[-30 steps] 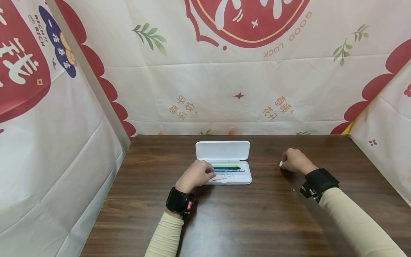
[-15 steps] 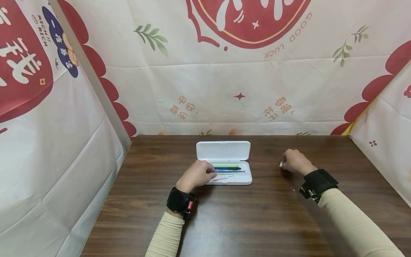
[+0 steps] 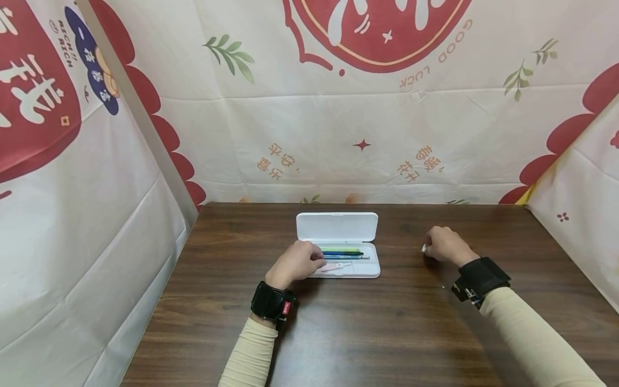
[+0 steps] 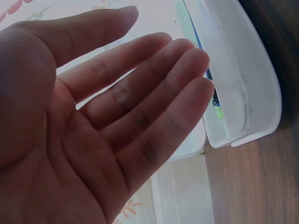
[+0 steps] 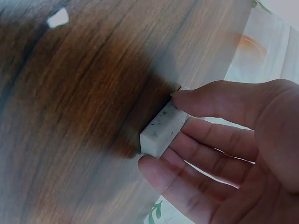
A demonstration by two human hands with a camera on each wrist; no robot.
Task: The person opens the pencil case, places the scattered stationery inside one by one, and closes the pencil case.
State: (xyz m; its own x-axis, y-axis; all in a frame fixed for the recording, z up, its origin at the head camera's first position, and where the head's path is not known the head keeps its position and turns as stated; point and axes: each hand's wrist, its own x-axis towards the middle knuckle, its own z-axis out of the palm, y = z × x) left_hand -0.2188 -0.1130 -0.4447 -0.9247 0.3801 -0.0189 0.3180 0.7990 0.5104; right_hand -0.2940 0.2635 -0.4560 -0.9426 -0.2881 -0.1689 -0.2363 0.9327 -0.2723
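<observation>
A white pencil case lies with its lid raised near the back of the table. Green and blue pens are inside, along with a pale pink and white item. My left hand is over the left end of the case, covering part of its contents. In the left wrist view its fingers are loosely extended beside the case wall and hold nothing. To the right, my right hand pinches a white eraser between thumb and fingers, close over the wood. Dark smudges mark the eraser.
A small white scrap is on the brown wooden table, in front of the right hand. Printed cloth hangs behind the table's back edge and along both sides.
</observation>
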